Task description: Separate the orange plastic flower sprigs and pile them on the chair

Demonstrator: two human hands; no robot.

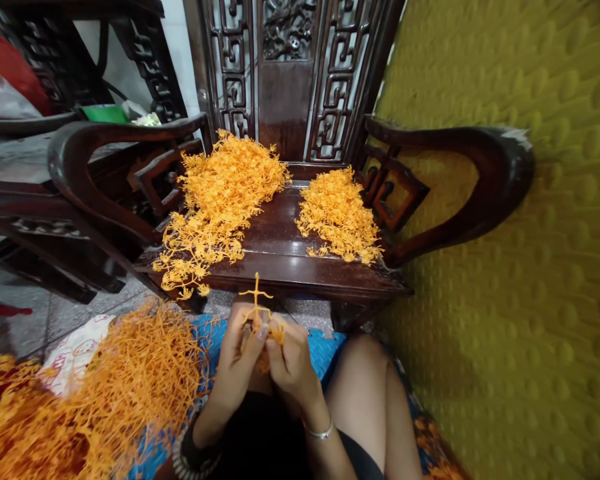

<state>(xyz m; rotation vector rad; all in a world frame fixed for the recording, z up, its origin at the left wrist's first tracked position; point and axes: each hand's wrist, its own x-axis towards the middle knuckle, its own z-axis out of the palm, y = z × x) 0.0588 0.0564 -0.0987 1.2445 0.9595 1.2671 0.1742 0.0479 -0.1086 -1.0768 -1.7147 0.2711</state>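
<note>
My left hand [240, 357] and my right hand [291, 360] meet in front of me, both pinched on a small orange plastic sprig [258, 303] whose thin stem sticks up above my fingers. More orange bits show between my fingers. Just beyond, on the dark wooden chair seat [280, 250], lie a large orange pile [220, 200] at the left and a smaller orange pile [340, 213] at the right.
A heap of orange stems [110, 393] covers the floor and blue cloth [325, 350] at my left. The chair's armrests [450, 143] flank the seat. A yellow textured wall [520, 267] stands close on the right. My bare knee [365, 380] is below right.
</note>
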